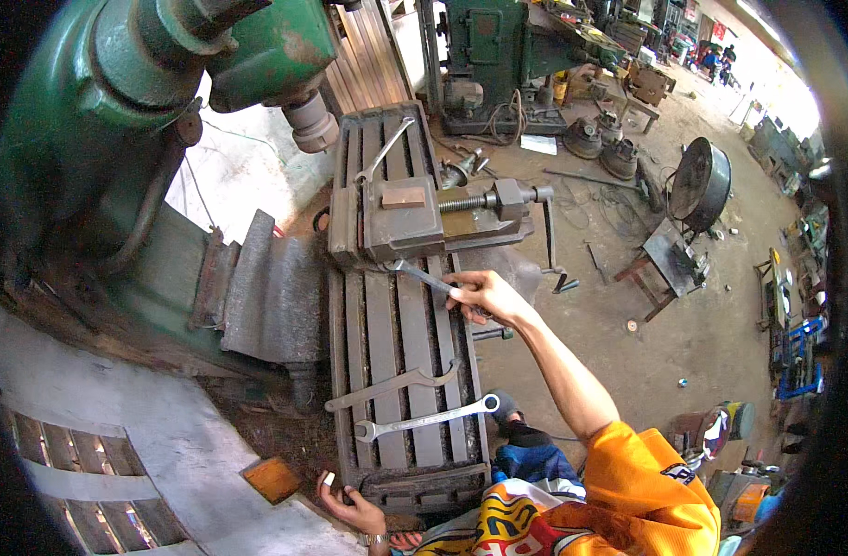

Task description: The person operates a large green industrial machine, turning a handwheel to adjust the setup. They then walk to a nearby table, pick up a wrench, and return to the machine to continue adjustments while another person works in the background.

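My right hand (pixel 487 296) is closed around a combination wrench (pixel 424 276). The wrench's far end meets the lower base edge of a machine vise (pixel 410 222), where a nut seems to sit. The vise is fixed on the slotted table (pixel 378 334) of a green milling machine. My left hand (pixel 352 510) rests by the table's near end, its fingers apart, with a small white piece at one fingertip that I cannot make out. Between my hands, a hook spanner (pixel 396 385) and another combination wrench (pixel 429 420) lie across the slots.
A third wrench (pixel 385 148) lies at the table's far end. The vise's crank handle (pixel 551 236) sticks out to the right. The green machine head (pixel 276 56) overhangs at the far left, above a grey rubber cover (pixel 274 296). A small metal stand (pixel 660 264) is on the floor.
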`<state>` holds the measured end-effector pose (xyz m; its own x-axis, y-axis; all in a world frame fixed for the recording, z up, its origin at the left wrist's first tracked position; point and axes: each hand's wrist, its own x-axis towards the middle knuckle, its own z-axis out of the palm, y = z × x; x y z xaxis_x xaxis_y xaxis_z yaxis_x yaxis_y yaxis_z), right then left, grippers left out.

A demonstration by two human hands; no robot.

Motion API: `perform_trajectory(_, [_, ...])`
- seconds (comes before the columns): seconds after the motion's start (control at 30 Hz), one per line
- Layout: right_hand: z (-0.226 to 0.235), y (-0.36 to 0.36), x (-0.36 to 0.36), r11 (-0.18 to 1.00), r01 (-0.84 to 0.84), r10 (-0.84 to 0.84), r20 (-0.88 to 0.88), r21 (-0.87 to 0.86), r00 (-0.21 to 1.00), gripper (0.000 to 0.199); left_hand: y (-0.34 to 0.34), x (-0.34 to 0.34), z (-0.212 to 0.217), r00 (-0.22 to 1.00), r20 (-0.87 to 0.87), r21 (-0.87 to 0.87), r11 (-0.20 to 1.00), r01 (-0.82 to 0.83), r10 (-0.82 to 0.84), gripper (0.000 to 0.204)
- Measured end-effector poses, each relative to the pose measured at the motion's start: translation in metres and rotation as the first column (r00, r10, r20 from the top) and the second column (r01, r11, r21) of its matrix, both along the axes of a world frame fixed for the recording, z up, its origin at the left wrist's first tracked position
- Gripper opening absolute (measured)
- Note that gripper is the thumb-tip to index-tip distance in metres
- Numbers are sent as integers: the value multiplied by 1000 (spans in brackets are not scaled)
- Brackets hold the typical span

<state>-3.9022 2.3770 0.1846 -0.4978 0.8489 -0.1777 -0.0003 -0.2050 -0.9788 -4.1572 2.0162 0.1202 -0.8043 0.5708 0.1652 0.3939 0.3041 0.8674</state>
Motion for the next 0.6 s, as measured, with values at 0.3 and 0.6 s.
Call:
perform_trajectory(0.3, [-38, -23, -29, 840, 541, -540, 30, -44, 841, 19, -3, -2, -2, 1000, 25, -67, 998, 17, -15, 39])
perform_trajectory(0.6, [-42, -22, -32, 789, 598, -614, 143, 142, 776, 21, 21, 18, 62, 993, -5, -305, 946, 114, -121, 46])
